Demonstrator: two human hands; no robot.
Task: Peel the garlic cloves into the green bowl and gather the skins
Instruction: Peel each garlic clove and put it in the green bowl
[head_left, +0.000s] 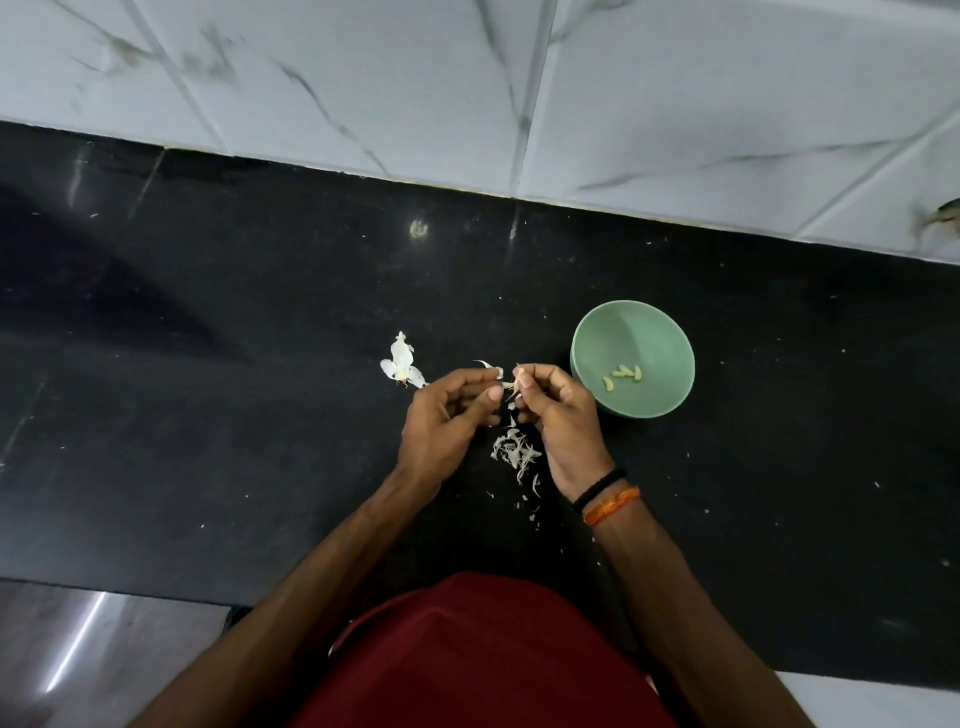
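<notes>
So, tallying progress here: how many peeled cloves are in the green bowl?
4, all low in the green bowl: three clustered together, one apart to their lower left. None seem hidden.

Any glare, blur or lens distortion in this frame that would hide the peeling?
Head view: wide-angle bending curves the counter edge; a small light glare sits clear of the work; wall tiles look smeared; both hands and the green bowl stay readable.

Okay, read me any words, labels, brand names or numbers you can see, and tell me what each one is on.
None: no text can be read anywhere.
The green bowl, black counter, wall tiles and wristbands show no readable writing.
</notes>
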